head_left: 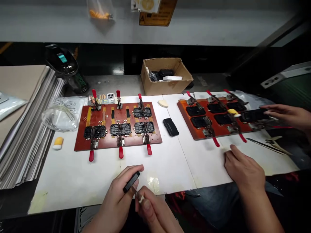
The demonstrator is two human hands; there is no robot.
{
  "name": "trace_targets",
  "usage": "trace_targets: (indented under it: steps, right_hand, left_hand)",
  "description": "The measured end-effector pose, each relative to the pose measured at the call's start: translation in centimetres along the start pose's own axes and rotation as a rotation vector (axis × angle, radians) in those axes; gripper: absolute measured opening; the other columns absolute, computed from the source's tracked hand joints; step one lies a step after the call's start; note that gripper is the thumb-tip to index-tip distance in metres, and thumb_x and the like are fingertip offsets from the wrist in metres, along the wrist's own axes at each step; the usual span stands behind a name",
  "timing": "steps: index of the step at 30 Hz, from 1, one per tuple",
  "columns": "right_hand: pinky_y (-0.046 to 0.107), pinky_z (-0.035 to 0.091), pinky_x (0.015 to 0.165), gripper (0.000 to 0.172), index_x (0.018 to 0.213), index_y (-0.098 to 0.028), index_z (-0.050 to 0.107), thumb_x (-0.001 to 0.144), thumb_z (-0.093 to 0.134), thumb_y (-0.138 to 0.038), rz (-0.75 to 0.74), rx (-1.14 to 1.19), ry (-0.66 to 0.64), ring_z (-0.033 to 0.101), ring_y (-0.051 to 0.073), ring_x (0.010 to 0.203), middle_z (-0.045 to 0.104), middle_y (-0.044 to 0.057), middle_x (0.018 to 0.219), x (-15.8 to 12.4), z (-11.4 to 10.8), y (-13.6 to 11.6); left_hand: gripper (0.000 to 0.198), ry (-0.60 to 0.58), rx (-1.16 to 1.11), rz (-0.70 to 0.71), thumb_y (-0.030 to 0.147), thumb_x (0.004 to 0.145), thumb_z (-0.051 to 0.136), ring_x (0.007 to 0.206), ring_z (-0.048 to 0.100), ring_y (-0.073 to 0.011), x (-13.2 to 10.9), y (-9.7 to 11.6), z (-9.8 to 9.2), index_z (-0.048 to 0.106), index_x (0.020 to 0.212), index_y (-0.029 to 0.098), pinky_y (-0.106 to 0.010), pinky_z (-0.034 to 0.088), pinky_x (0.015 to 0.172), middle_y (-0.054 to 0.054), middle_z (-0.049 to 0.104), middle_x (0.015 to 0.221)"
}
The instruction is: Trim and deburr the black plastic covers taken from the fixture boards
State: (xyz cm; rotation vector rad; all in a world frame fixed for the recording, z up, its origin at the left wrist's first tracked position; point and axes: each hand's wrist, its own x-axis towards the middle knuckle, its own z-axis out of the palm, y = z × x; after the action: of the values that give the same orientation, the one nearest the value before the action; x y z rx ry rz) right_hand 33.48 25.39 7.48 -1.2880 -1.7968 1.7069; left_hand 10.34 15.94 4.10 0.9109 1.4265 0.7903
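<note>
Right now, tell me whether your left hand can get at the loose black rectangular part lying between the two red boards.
Probably yes: only bare white paper lies between the left hand and that black rectangular part. But the hand pinches a small black piece, so its fingers are taken.

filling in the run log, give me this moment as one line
left hand: holds black part; right hand: holds white-tipped tool by it; ahead: red clamp board; right: co-worker's hand beside orange board

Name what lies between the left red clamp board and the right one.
In the head view, two things lie between the left board and the right board: a small black part and, behind it, a cream wedge, both on white paper.
</note>
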Motion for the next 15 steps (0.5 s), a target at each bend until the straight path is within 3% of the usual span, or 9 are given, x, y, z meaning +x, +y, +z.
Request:
trace_targets:
  steps: [2, 4, 8, 10, 12, 15]
  right_hand:
    - [0.031, 0.04, 0.046, 0.048, 0.081, -0.035, 0.062, 0.099, 0.033, -0.069, 0.008, -0.022, 0.076, 0.066, 0.026, 0.07, 0.063, 0.002, 0.063, 0.9, -1.3, 0.2]
    - [0.031, 0.039, 0.044, 0.042, 0.08, -0.036, 0.063, 0.097, 0.041, -0.067, 0.014, -0.043, 0.109, 0.067, 0.025, 0.066, 0.061, 0.001, 0.06, 1.0, 0.2, 0.9]
    - [0.03, 0.041, 0.045, 0.03, 0.081, -0.036, 0.063, 0.097, 0.051, -0.058, -0.002, -0.086, 0.044, 0.062, 0.02, 0.053, 0.06, -0.001, 0.059, -0.9, 9.1, 2.3]
    - [0.03, 0.041, 0.046, 0.029, 0.082, -0.034, 0.063, 0.099, 0.049, -0.054, -0.017, -0.099, 0.049, 0.059, 0.018, 0.05, 0.059, -0.001, 0.06, -1.7, 12.4, 2.8]
    - [0.029, 0.04, 0.045, 0.03, 0.081, -0.032, 0.062, 0.099, 0.05, -0.052, -0.041, -0.099, 0.081, 0.056, 0.016, 0.048, 0.058, -0.001, 0.06, -2.0, 13.4, 3.0]
    - [0.028, 0.04, 0.045, 0.03, 0.079, -0.031, 0.061, 0.098, 0.051, -0.052, -0.066, -0.091, 0.107, 0.053, 0.015, 0.047, 0.056, -0.001, 0.058, -1.8, 12.8, 3.0]
  left_hand:
    - [0.041, 0.013, 0.006, 0.009, 0.047, 0.101, 0.045, 0.134, 0.052, -0.0227, 0.0, 0.1, -0.1, 0.059, 0.136, 0.031, -0.035, 0.043, 0.114, -0.004, 0.057, 0.145]
    - [0.042, 0.025, 0.018, 0.015, 0.048, 0.101, 0.046, 0.136, 0.05, -0.0207, 0.0, 0.2, -0.2, 0.058, 0.137, 0.032, -0.032, 0.041, 0.116, -0.003, 0.054, 0.148]
    - [0.041, 0.026, 0.022, 0.019, 0.047, 0.102, 0.046, 0.138, 0.048, -0.0163, -0.1, 0.1, -0.1, 0.054, 0.14, 0.035, -0.027, 0.037, 0.117, 0.001, 0.051, 0.151]
    - [0.04, 0.023, 0.019, 0.028, 0.046, 0.102, 0.045, 0.137, 0.048, -0.015, 0.0, 0.1, -0.1, 0.054, 0.14, 0.036, -0.026, 0.038, 0.117, 0.002, 0.052, 0.151]
    - [0.039, 0.019, 0.016, 0.038, 0.045, 0.103, 0.044, 0.136, 0.049, -0.0144, 0.0, 0.0, -0.1, 0.054, 0.14, 0.036, -0.025, 0.038, 0.116, 0.002, 0.052, 0.15]
    - [0.037, 0.01, 0.013, 0.046, 0.043, 0.103, 0.045, 0.134, 0.051, -0.0139, 0.0, 0.1, -0.2, 0.055, 0.138, 0.037, -0.025, 0.04, 0.114, 0.003, 0.053, 0.149]
